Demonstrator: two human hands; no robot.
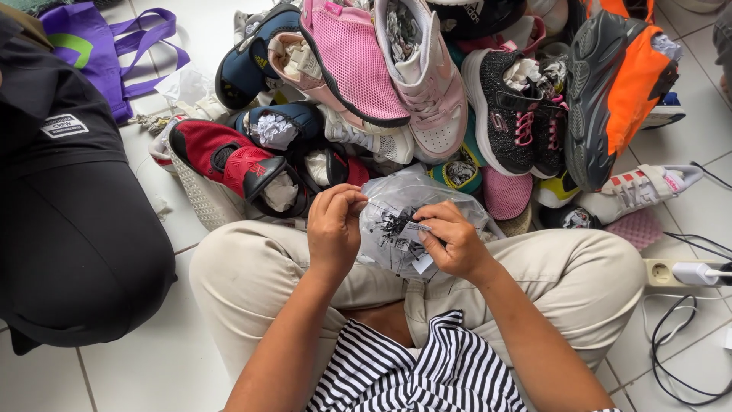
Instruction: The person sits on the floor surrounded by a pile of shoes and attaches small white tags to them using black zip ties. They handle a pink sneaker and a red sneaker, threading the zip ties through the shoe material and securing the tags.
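I sit cross-legged in beige trousers on a white tiled floor. Both hands hold a clear plastic bag (pixel 396 210) above my lap; it holds small black pieces and a paper tag. My left hand (pixel 334 225) pinches the bag's upper left edge. At the bag's right side, my right hand (pixel 454 240) grips the plastic together with the tag. Just beyond the bag lies a pile of shoes, among them a red-and-black shoe (pixel 229 164) and a pink mesh shoe (pixel 351 57).
The pile also holds a white-pink high-top (pixel 427 84), a black glitter shoe (pixel 507 114) and an orange-grey shoe (pixel 618 84). A person in black (pixel 69 221) sits at my left. Behind them lies a purple bag (pixel 99 42). A power strip (pixel 686 272) and cables lie at the right.
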